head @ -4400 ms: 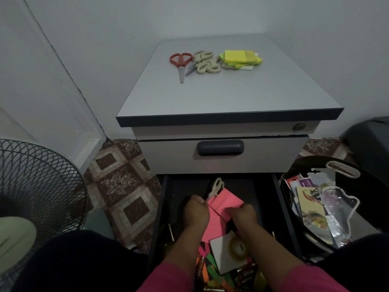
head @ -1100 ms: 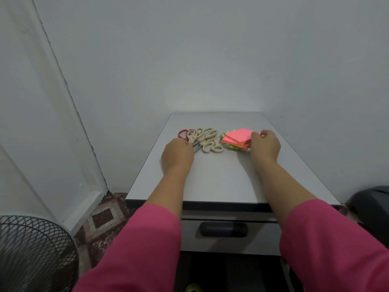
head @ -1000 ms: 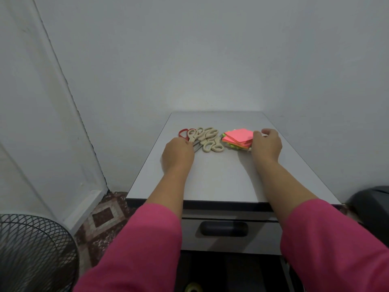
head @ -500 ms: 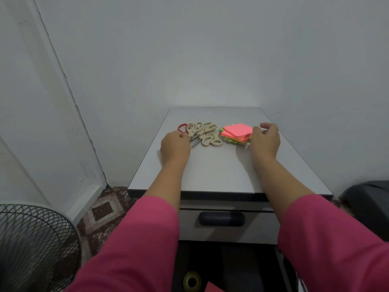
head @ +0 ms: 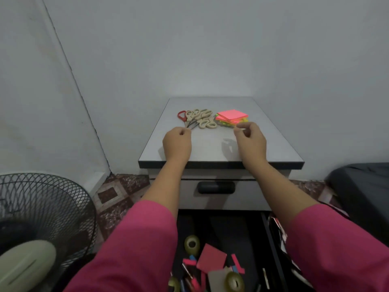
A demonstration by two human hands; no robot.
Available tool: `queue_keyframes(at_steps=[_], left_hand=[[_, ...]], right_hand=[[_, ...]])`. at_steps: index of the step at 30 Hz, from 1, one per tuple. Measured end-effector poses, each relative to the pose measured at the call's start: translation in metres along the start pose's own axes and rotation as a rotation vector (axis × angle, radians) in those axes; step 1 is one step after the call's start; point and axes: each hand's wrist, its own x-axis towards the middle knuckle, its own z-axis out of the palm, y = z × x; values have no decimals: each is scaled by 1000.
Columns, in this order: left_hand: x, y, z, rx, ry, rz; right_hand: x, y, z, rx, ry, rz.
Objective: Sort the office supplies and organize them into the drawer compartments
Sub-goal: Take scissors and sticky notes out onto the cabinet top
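- The scissors pile [head: 200,121] is sitting on the cabinet top [head: 219,144], towards the back left. Handles are pointing away from me and to the right, blades are angling back towards me and to the left, so the long axis is running diagonal.
- Most of them are beige-handled; one red-handled pair [head: 182,116] is peeking out at the left edge of the bunch, mostly covered by the others. Can't really count how many pairs are overlapping there.
- The sticky note stack [head: 231,118] is lying just to the right of the scissors, pink pads on top, yellow-green ones underneath, corners fanned out and not squared up.
- My left hand [head: 177,142] is hovering right at the blade tips, fingers curled in. Honestly can't tell if it's touching a tip or holding nothing, the knuckles are hiding it.
- My right hand [head: 250,138] is hanging just in front of the sticky notes, fingers loosely curled, thumb and forefinger close together, nothing visibly in them.
- Below, the bottom drawer [head: 271,239] is standing pulled out, with tape rolls [head: 192,244], a dark pink pad [head: 211,259], and a blurry jumble of pens and paper strips. My sleeves are cutting off a lot of it.
- A fan [head: 42,218] is sitting at the left, a dark bin [head: 362,186] at the right, both cropped by the frame.
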Motion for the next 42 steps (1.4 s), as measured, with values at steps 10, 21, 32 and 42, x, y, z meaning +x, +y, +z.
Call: queue_keyframes(at_steps=[10,21,32,42], left_hand=[[-116,-44,-21,-178,-279,-24],[-173,-172,-19,552,-848,-338],[-206,-184,-24,1217,-1227,-257],[-212,-185,-28,1201,-1279,-194]], right_hand=[[-126,60,-16,-51,-317,19],[-183,181,-45,-812,-770,453],[-207,198,-41,-982,-900,608],[-213,203,-31,-831,-714,733]])
